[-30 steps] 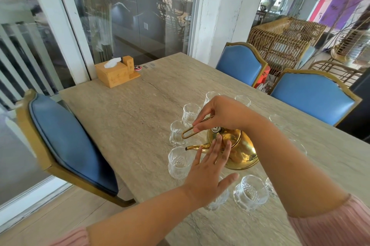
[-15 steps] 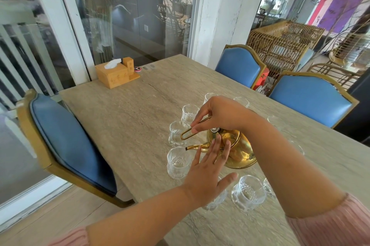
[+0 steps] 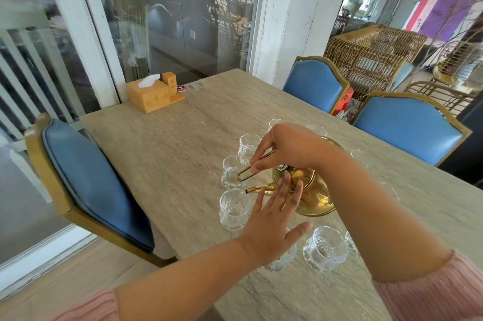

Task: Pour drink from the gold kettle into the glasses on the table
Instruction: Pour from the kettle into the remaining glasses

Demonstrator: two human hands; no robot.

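Right hand (image 3: 285, 147): fingers closed around the kettle (image 3: 312, 194) handle.
Left hand (image 3: 271, 224): fingers spread open, fingertips on the lid.
Spout: over a glass (image 3: 234, 209).

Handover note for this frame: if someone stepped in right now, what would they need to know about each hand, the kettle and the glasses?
Right hand: closed on the gold kettle handle, kettle tilted, spout over the nearest glass.
Left hand: open, fingers resting flat against the kettle lid and body.
Glasses ring the kettle on the table; whether any holds drink cannot be told, and no stream is visible.
Left: fill this glass, then the others around the ring.
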